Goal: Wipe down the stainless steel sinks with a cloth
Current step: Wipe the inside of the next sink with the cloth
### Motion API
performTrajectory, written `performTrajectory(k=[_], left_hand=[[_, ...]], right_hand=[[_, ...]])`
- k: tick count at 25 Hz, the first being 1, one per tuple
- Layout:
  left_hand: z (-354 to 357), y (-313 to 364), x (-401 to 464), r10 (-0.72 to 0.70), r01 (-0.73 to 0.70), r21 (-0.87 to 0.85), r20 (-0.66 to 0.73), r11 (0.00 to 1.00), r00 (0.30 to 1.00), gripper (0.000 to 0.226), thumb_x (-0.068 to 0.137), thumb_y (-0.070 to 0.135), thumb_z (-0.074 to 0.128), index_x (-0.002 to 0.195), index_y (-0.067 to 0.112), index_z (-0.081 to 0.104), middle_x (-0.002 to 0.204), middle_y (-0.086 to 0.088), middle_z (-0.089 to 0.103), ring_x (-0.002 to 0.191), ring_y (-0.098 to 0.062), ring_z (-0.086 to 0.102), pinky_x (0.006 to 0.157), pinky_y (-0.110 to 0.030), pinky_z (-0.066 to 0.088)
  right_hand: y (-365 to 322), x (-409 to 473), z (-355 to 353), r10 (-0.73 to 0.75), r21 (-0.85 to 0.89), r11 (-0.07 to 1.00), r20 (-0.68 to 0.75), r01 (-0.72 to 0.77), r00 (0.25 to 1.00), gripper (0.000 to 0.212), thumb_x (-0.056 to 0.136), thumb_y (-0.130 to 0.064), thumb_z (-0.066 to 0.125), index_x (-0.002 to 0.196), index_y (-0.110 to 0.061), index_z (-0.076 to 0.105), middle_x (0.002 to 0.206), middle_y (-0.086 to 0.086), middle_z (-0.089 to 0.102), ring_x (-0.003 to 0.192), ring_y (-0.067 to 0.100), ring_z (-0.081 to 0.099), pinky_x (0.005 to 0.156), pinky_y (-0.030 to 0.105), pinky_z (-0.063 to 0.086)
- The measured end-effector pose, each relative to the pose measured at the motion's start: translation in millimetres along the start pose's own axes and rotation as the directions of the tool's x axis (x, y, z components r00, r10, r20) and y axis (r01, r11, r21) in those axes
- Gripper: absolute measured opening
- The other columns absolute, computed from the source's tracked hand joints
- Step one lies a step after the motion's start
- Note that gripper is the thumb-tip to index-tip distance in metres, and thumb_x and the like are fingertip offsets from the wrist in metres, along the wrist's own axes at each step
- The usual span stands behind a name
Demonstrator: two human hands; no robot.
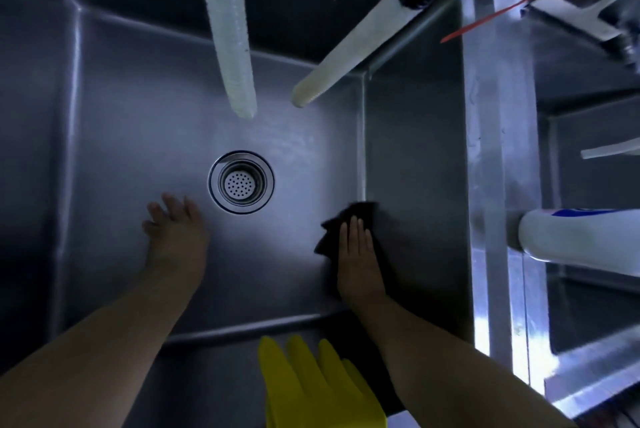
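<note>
I look straight down into a deep stainless steel sink [138, 122] with a round strainer drain [241, 182] in the middle of its floor. My right hand [356, 254] lies flat, fingers straight, pressing a black cloth [332, 230] against the sink floor at the foot of the right wall. My left hand [173, 230] hovers or rests with spread fingers on the floor just left of the drain, holding nothing.
Two pale corrugated hoses [232, 29] [349, 50] hang into the basin from above. A yellow rubber glove [311, 389] drapes over the near rim. A second basin [588, 219] lies to the right behind the divider, with a white bottle [581, 240] across it.
</note>
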State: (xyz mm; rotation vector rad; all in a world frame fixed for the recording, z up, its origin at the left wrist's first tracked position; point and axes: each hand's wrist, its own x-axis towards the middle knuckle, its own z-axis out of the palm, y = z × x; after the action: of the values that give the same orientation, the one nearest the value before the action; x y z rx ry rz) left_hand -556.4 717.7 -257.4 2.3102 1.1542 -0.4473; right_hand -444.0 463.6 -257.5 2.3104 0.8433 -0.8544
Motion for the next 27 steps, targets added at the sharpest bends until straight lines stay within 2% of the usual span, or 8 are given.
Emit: performTrajectory(k=[2, 4, 6, 10, 15, 17, 21, 27], left_hand=[[-2.9, -1.1, -3.2, -0.029, 0.030, -0.023, 0.033, 0.999, 0.999, 0.052, 0.086, -0.009, 0.020, 0.136, -0.019, 0.026, 0.135, -0.051, 0.024, 0.116, -0.067, 0.036, 0.089, -0.065, 0.041], [4.6, -8.8, -0.1, -0.028, 0.028, -0.066, 0.005, 0.997, 1.000, 0.052, 0.092, -0.005, 0.022, 0.143, -0.012, 0.016, 0.143, -0.044, 0.015, 0.127, -0.061, 0.028, 0.100, -0.061, 0.034], [12.5, -12.0, -0.5, 0.031, -0.035, -0.144, -0.027, 0.989, 0.999, 0.047, 0.090, -0.009, 0.032, 0.137, -0.017, 0.029, 0.137, -0.050, 0.022, 0.119, -0.068, 0.031, 0.093, -0.068, 0.034], [20.6, -9.7, 5.3, 0.203, -0.201, -0.049, 0.024, 0.978, 0.979, 0.047, 0.075, -0.012, 0.019, 0.100, -0.030, 0.055, 0.099, -0.060, 0.044, 0.074, -0.079, 0.043, 0.051, -0.079, 0.032], [20.2, -11.6, 11.0, 0.224, -0.215, -0.126, 0.064, 0.968, 0.972, 0.046, 0.073, -0.013, 0.021, 0.097, -0.030, 0.055, 0.094, -0.059, 0.046, 0.069, -0.077, 0.045, 0.046, -0.077, 0.033], [16.8, -13.5, 10.3, 0.173, -0.169, -0.067, 0.052, 0.983, 0.984, 0.040, 0.074, -0.018, 0.027, 0.103, -0.031, 0.053, 0.100, -0.060, 0.044, 0.076, -0.078, 0.044, 0.052, -0.077, 0.036], [12.2, -9.2, 6.9, -0.016, 0.027, -0.176, 0.066, 0.984, 0.998, 0.046, 0.085, -0.021, 0.037, 0.131, -0.026, 0.030, 0.130, -0.055, 0.025, 0.111, -0.074, 0.032, 0.086, -0.074, 0.034], [10.8, -9.8, 1.4, 0.046, -0.045, -0.034, 0.044, 0.998, 0.998, 0.046, 0.086, -0.020, 0.036, 0.132, -0.023, 0.030, 0.131, -0.055, 0.023, 0.113, -0.074, 0.030, 0.088, -0.073, 0.032]], right_hand=[[-1.4, -17.2, -5.1, -0.023, -0.106, 0.994, 0.085, 0.032, 0.996, 0.065, 0.072, -0.007, 0.023, 0.133, 0.013, 0.037, 0.138, 0.035, 0.039, 0.130, 0.045, 0.038, 0.117, 0.045, 0.000], [5.9, -11.5, -15.9, -0.033, -0.181, 0.983, 0.018, 0.036, 0.999, 0.060, 0.088, -0.008, 0.023, 0.141, 0.012, 0.004, 0.150, 0.032, 0.000, 0.142, 0.043, 0.007, 0.114, 0.045, -0.014], [14.8, 8.8, -37.1, 0.016, -0.305, 0.952, 0.013, -0.011, 1.000, 0.061, 0.097, -0.011, 0.021, 0.136, 0.010, -0.021, 0.150, 0.024, -0.020, 0.142, 0.040, -0.012, 0.110, 0.043, -0.018], [33.5, 68.7, -112.2, 0.019, -0.548, 0.836, -0.021, -0.028, 1.000, 0.064, 0.098, -0.022, 0.022, 0.145, 0.004, -0.013, 0.156, 0.020, -0.011, 0.145, 0.033, -0.010, 0.115, 0.042, -0.011], [65.6, 126.6, -216.2, 0.075, -0.751, 0.658, -0.017, -0.062, 0.997, 0.067, 0.098, -0.041, 0.027, 0.152, -0.012, 0.002, 0.159, 0.011, -0.003, 0.146, 0.029, -0.005, 0.117, 0.045, -0.006], [71.2, 128.9, -228.5, 0.101, -0.798, 0.598, -0.014, -0.072, 0.995, 0.063, 0.099, -0.040, 0.022, 0.152, -0.015, 0.000, 0.159, 0.011, -0.006, 0.146, 0.030, -0.007, 0.117, 0.046, -0.007], [70.5, 97.0, -210.5, 0.083, -0.852, 0.523, 0.055, 0.004, 0.995, 0.065, 0.098, -0.049, 0.023, 0.152, -0.020, -0.001, 0.158, 0.015, -0.009, 0.144, 0.039, -0.010, 0.114, 0.056, -0.008], [48.9, 18.0, -99.0, -0.045, -0.791, 0.573, 0.234, 0.217, 0.971, 0.062, 0.101, -0.041, 0.023, 0.152, -0.016, -0.003, 0.157, 0.020, -0.010, 0.141, 0.046, -0.013, 0.109, 0.064, -0.012]])
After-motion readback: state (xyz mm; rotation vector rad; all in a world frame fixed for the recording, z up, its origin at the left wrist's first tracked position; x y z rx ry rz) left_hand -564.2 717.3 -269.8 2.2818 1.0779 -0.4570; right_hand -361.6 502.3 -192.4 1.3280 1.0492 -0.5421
